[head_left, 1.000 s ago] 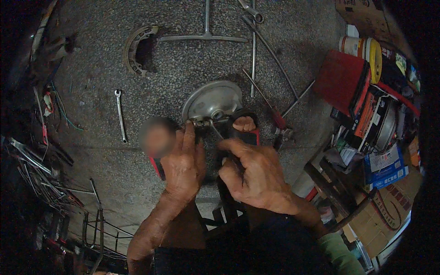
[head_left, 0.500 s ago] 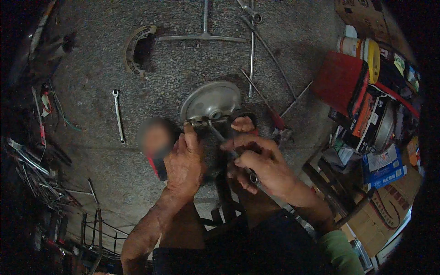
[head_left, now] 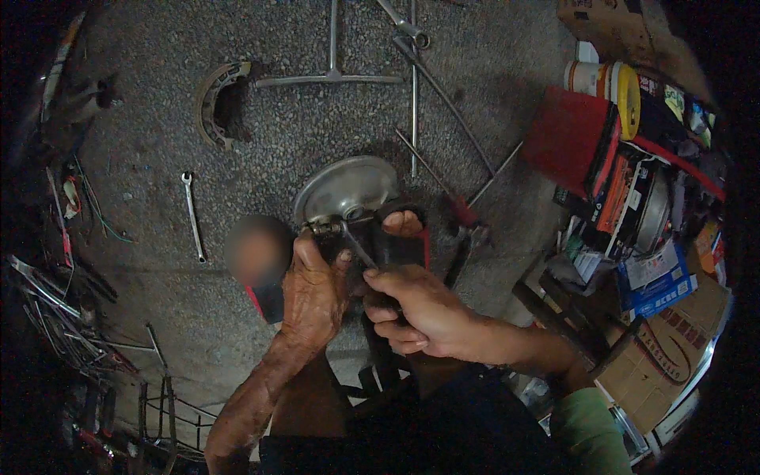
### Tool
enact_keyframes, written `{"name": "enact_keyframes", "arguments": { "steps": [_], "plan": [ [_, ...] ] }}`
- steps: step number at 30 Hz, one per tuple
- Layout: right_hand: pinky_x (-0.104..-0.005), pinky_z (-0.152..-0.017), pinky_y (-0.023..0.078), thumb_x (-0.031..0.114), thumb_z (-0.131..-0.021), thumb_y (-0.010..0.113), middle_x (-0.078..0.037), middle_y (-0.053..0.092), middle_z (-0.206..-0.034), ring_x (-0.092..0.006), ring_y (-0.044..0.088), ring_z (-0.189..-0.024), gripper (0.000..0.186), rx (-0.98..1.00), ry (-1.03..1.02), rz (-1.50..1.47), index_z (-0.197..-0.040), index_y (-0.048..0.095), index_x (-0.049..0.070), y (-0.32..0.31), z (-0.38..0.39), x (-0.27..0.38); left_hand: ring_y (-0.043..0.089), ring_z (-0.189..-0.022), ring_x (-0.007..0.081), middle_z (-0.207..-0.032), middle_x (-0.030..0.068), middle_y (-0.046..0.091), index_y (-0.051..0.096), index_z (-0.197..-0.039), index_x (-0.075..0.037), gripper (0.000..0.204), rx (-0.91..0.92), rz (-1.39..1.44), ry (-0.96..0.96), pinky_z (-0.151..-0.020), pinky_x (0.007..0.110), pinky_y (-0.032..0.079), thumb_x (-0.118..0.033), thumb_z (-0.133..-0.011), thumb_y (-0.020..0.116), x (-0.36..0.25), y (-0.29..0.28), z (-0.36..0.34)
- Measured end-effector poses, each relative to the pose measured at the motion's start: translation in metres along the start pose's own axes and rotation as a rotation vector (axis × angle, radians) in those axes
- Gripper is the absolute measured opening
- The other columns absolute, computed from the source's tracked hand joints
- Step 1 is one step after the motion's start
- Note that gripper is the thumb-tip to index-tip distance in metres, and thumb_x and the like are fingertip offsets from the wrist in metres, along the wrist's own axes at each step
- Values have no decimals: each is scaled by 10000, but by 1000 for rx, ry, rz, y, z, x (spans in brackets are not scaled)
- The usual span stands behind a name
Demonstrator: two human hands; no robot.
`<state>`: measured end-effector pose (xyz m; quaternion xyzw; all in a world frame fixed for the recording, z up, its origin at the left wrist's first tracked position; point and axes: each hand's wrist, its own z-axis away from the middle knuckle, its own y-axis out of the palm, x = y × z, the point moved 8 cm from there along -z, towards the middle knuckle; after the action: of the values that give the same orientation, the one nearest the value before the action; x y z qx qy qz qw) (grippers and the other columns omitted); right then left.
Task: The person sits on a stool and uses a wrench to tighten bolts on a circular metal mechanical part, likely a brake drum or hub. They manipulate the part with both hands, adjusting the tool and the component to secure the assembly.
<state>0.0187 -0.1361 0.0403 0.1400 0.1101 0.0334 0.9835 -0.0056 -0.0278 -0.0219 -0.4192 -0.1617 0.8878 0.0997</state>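
In front of me a round, dull metal plate (head_left: 339,180) with a central hub stands between my sandaled feet, my right toes (head_left: 403,224) beside it. Along its near edge sits a small metal fitting (head_left: 323,228). My left hand (head_left: 315,293) has its fingers bent on that fitting, partly hiding it. A wrench (head_left: 358,247) slants from the fitting down into my right hand (head_left: 416,313), whose fingers are wrapped round the shaft with the thumb on top. The wrench's head is too dark to make out clearly.
A combination spanner (head_left: 192,218), curved brake shoe (head_left: 212,103), T-bar (head_left: 332,77), rods and a screwdriver (head_left: 462,207) lie on the speckled floor (head_left: 150,150). Metal bars (head_left: 55,301) pile up at left; a red box (head_left: 570,138), tubs, cartons and cardboard (head_left: 677,356) crowd the right.
My right hand's fingers, looser round the wrench half a second ago, are now closed on it. The camera's view has shifted, so floor objects appear farther left.
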Motion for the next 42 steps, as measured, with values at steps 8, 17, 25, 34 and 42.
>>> {"name": "enact_keyframes", "arguments": {
  "steps": [8, 17, 25, 34, 42],
  "plan": [
    [-228, -304, 199, 201, -910, 538, 33, 323, -530, -44, 315, -360, 215, -45, -60, 250, -778, 417, 82, 10, 4, 4, 521, -870, 423, -936, 282, 508, 420, -1010, 72, 429, -77, 236, -160, -770, 495, 403, -334, -940, 542, 7, -1, -13],
    [-383, -486, 458, 318, -804, 588, -122, 598, -610, -229, 572, -444, 355, -244, -324, 1114, -938, 577, -11, -10, -11, 1, 530, -1064, 243, -1161, 159, 560, 386, -1257, 33, 571, 37, 472, -181, -948, 366, 407, -304, -882, 654, 12, 12, -3],
    [-389, -572, 455, 393, -827, 580, -116, 581, -597, -217, 586, -501, 478, -389, -124, 1223, -961, 537, -64, -2, -5, -2, 517, -1089, 258, -1219, 180, 530, 371, -1284, 70, 687, 24, 633, -176, -961, 370, 402, -334, -834, 698, 30, 33, 1],
    [-431, -789, 492, 306, -761, 649, -207, 644, -868, -363, 632, -895, 381, -475, -312, 1571, -885, 601, -50, -4, -18, -3, 564, -756, 170, -821, 80, 643, 649, -937, 57, 595, -56, 595, -316, -749, 322, 462, -518, -789, 687, 47, 31, -9],
    [-431, -832, 483, 251, -763, 655, -219, 633, -967, -379, 610, -969, 346, -469, -263, 1539, -952, 601, -34, -15, -17, 7, 547, -928, 189, -1032, 144, 602, 534, -1162, 59, 630, -7, 569, -354, -740, 332, 470, -506, -887, 581, 28, 19, -2]
  ]
}}
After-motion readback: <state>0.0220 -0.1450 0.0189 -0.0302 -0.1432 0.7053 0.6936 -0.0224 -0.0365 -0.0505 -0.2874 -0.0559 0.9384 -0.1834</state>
